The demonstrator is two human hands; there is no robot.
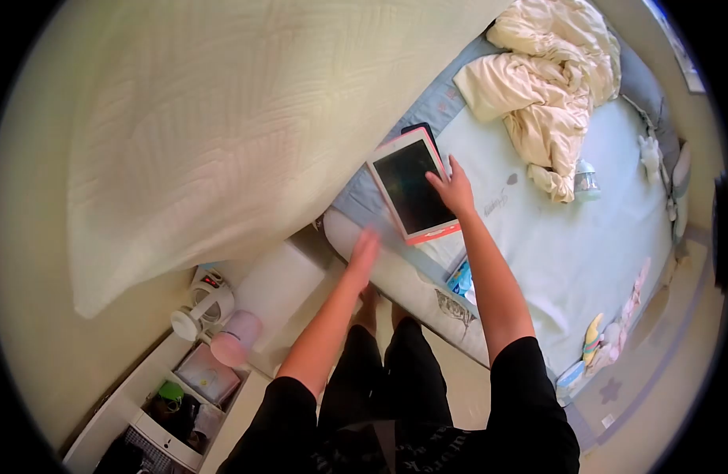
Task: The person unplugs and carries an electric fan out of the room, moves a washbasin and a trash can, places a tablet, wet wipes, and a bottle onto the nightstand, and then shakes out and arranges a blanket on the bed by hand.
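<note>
A tablet (412, 188) with a white frame, dark screen and pink-red case is over the near edge of the bed. My right hand (456, 189) grips its right side, thumb over the screen edge and other fingers along the side. Behind its top corner shows part of a dark, flat object (421, 129). My left hand (366, 250), smeared by motion, is below and left of the tablet, apart from it and near the mattress edge; its fingers are not clear. A blue packet (462, 280) lies on the bed beside my right forearm.
A cream quilt (549, 95) lies crumpled on the bed (530, 253), with a bottle (586, 182) beside it. Soft toys (609, 344) line the far side. A large pale cloth (221, 118) hangs at left, above a white appliance (211, 299), pink container (237, 336) and open drawers (166, 430).
</note>
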